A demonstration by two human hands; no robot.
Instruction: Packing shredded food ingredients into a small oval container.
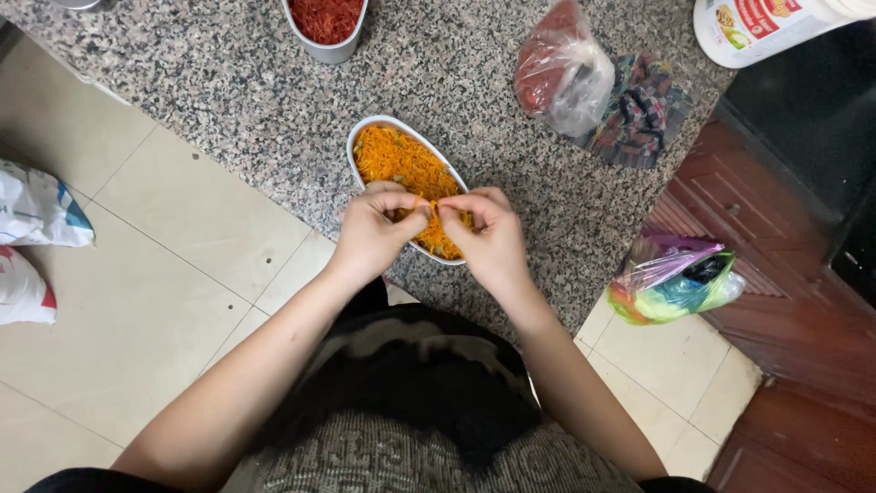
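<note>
Two hands: both over the near end of an oval dish, fingertips meeting in the middle.
Left hand: grip pinched on an orange strand at the dish's near end; thumb and forefinger closed on it.
Right hand: grip pinched on the same strand from the other side; knuckles up, fingers curled.
Strand: thin, orange, held between the two hands just above the shreds.
Dish: white, oval, on the counter near its front edge; near rim hidden under the hands.
Shreds: orange with a few green bits, filling the dish; far part in plain view.
Counter: speckled grey granite, running diagonally across the top of the view.
Second bowl: pale, at the top edge, holds red shreds; well apart from the dish.
Clear bag: knotted plastic with red contents, right of the dish, resting partly on a patterned cloth.
White tub: top right corner, lying on its side.
Colourful bag: plastic, hanging beside a red-brown cabinet, right of the right forearm.
Floor: beige tiles; white sacks at the left edge.
</note>
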